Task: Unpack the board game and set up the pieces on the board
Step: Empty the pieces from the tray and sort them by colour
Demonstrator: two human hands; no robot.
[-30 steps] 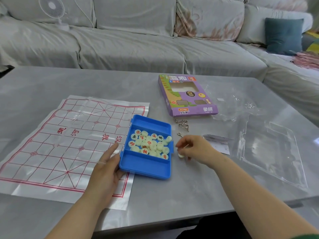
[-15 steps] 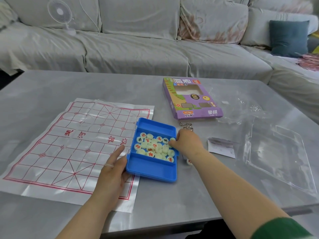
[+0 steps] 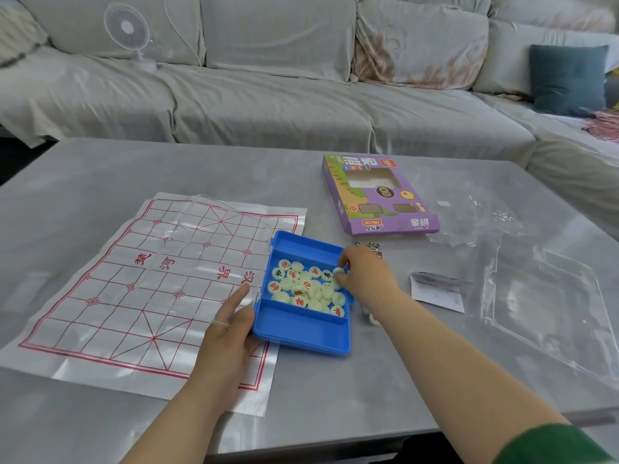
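Pinching one pale piece [image 3: 338,272] at the right rim of the blue tray [image 3: 301,333]: right hand [image 3: 365,276], come in from the worktop [image 3: 335,413]. Left hand [image 3: 227,329], fingers straight, still touches the tray's left side, near the worktop's front edge.

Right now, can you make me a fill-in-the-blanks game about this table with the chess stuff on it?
The round pieces sit in a tray coloured ____.
The left hand rests against the tray's ____ side.
The right hand pinches one piece at the tray's ____ edge.
The lines on the board sheet are ____.
Missing words: blue; left; right; red.
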